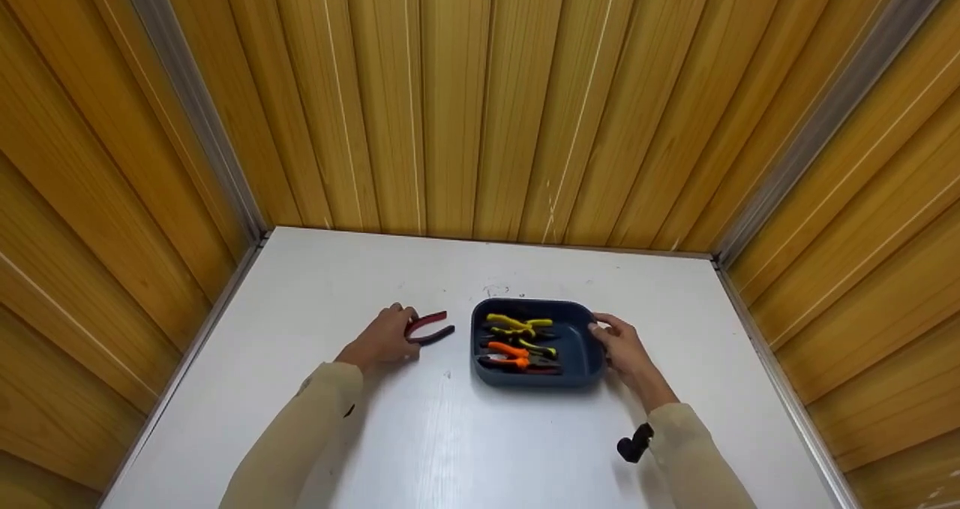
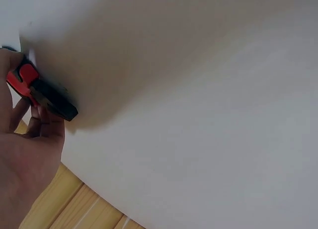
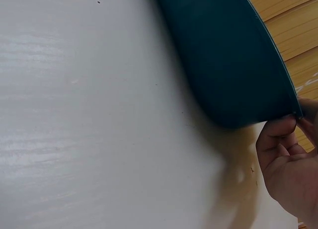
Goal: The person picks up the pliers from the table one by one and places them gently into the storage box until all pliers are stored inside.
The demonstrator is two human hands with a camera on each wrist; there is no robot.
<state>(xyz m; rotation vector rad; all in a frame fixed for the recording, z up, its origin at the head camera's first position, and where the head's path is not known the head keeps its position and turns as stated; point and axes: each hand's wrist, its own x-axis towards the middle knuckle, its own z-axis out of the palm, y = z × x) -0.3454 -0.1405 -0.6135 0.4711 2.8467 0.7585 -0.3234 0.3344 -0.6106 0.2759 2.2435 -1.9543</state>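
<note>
My left hand (image 1: 388, 335) grips a pair of pliers (image 1: 430, 329) with red and black handles, just left of a dark blue tray. In the left wrist view the same pliers (image 2: 42, 90) show between thumb and fingers, over the white surface; their jaws are partly hidden by the hand. The rectangular tray (image 1: 589, 344) has rounded corners. My right hand (image 1: 622, 347) pinches its right rim, and the right wrist view shows the fingers at the rim of the tray (image 3: 233, 60). Inside lie several pliers, among them yellow-handled pliers (image 1: 517, 323) and orange-handled pliers (image 1: 508, 353).
A white table (image 1: 450, 449) carries the tray. Wood-patterned panels (image 1: 465, 103) rise behind it and on both sides, with grey metal strips at the corners. A small black object (image 1: 634, 444) is at the right sleeve's cuff.
</note>
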